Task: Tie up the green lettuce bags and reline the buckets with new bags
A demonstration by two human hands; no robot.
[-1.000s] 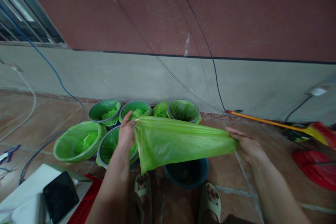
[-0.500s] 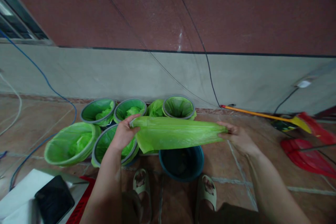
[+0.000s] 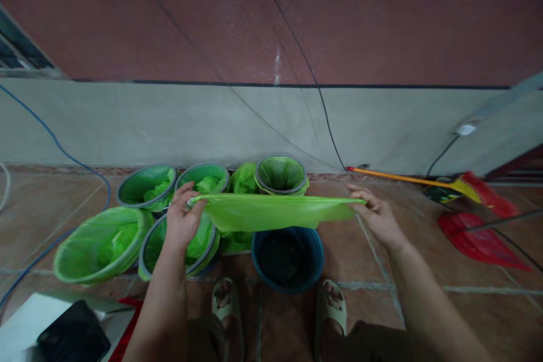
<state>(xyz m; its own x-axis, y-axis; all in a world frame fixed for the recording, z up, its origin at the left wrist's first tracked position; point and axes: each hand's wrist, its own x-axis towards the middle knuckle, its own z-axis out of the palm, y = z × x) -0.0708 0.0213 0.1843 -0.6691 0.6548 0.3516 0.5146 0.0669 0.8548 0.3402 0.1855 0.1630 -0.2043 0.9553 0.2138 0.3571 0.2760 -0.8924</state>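
A green plastic bag [image 3: 275,212] is stretched sideways between my two hands. My left hand [image 3: 185,209] pinches its left end, and my right hand [image 3: 370,206] grips the right end. The bag's top edge is pulled nearly straight while the rest hangs slack. Below it stands a dark blue bucket [image 3: 288,288] with no liner showing inside. Behind the bag is a bin [image 3: 281,175] lined with green plastic. To the left, several more bins hold green liners, among them an oval bin [image 3: 102,246] and a round bin [image 3: 146,184].
At right on the tiled floor lie a red dustpan [image 3: 479,240] and a broom [image 3: 394,177] with an orange handle. A white box [image 3: 25,322] with a black object [image 3: 74,334] on top is at lower left. A blue cable [image 3: 55,138] runs along the left.
My hands have spread slightly farther apart. The bag has gone from a broad sheet facing me to a narrower strip with a taut top edge. The view has shifted a little.
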